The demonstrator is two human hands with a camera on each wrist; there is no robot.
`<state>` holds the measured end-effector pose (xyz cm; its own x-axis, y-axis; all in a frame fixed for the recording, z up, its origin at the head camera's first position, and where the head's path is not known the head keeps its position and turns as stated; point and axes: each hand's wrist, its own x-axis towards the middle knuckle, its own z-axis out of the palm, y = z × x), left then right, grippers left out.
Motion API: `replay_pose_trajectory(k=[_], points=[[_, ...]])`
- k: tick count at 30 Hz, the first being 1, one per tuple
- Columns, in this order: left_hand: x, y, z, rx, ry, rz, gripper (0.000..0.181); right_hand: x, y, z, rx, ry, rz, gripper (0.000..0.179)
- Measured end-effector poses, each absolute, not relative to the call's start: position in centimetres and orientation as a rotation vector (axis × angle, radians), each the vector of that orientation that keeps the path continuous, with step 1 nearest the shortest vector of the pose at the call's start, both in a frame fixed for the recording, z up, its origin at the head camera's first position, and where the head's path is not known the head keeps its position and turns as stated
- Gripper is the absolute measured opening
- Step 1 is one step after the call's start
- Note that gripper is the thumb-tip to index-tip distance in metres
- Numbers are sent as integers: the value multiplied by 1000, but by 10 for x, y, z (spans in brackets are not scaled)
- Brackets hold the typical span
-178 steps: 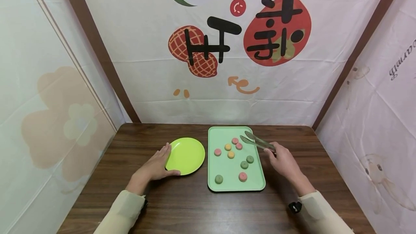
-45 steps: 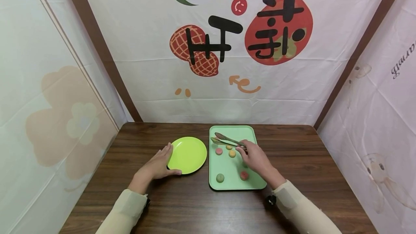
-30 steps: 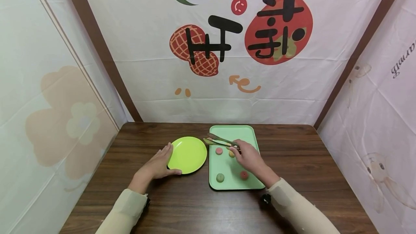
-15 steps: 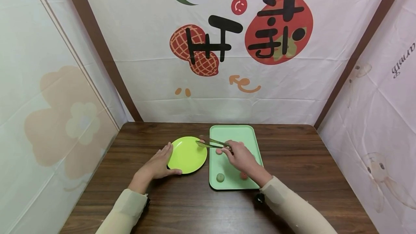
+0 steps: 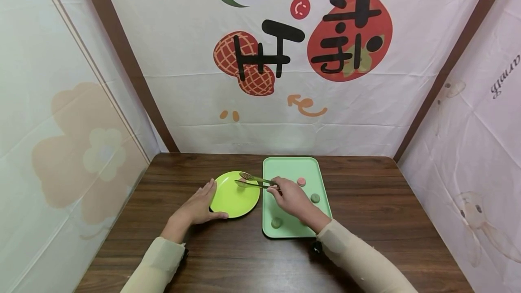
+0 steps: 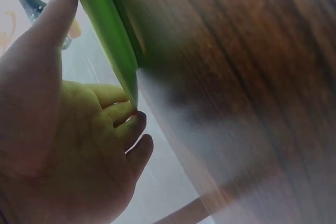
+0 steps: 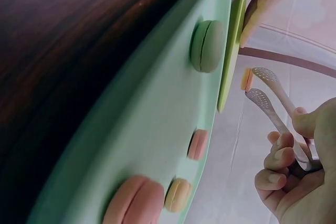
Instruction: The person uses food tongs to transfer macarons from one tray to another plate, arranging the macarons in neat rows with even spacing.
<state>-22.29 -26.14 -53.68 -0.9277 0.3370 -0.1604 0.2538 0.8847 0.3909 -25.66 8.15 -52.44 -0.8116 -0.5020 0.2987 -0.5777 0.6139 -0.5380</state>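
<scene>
On the near side, a broad stretch of brown tabletop [image 5: 244, 261], with further room to the right of the tray and to the far left; much less at the far edge, close against a printed cloth [image 5: 260, 137]. Between the rim of the round plate [image 5: 232, 202] and the long side of the tray [image 5: 285, 165], only a narrow strip of wood. At the left rim of the plate, the left hand [image 5: 194, 206], grip wide, with fingers and thumb spread along the edge. Above the tray, the right hand [image 5: 292, 199], grip curled around the tongs [image 7: 284, 99]. Beyond the strip, over the plate, the tips of the tongs, with a held macaron [image 5: 243, 180] between them: pinkish in the head view, more orange in the right wrist view, seemingly just above the surface. On the tray, a pink macaron [image 5: 301, 181] and a green macaron [image 5: 315, 198] toward the right side, a second green macaron [image 5: 277, 222] near the near-left corner, and, in the right wrist view, also a yellow macaron [image 7: 178, 195]. About materials: smooth, shiny lime-green for the plate; pale mint for the tray, with rounded corners and a low raised lip; a metal-like look for the tongs, with slim arms and oval heads full of small holes. Domed shells with a seam around the middle for the macarons; dark, streaky grain for the tabletop; soft, creased fabric for the cream sleeves [image 5: 152, 261].
</scene>
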Motion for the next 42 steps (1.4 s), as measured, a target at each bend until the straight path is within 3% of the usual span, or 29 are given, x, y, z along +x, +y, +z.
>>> replay_pose_trajectory(k=[9,27,42], points=[[-224,-260,-536,457,2830,511,132,-258,70,-525,944,-2687,947,15],[-224,-261,-537,440,2822,532,130,-265,49,-530,951,-2783,860,34],[-225,-261,-538,445,2819,521,130,-268,36,-528,951,-2828,785,30]])
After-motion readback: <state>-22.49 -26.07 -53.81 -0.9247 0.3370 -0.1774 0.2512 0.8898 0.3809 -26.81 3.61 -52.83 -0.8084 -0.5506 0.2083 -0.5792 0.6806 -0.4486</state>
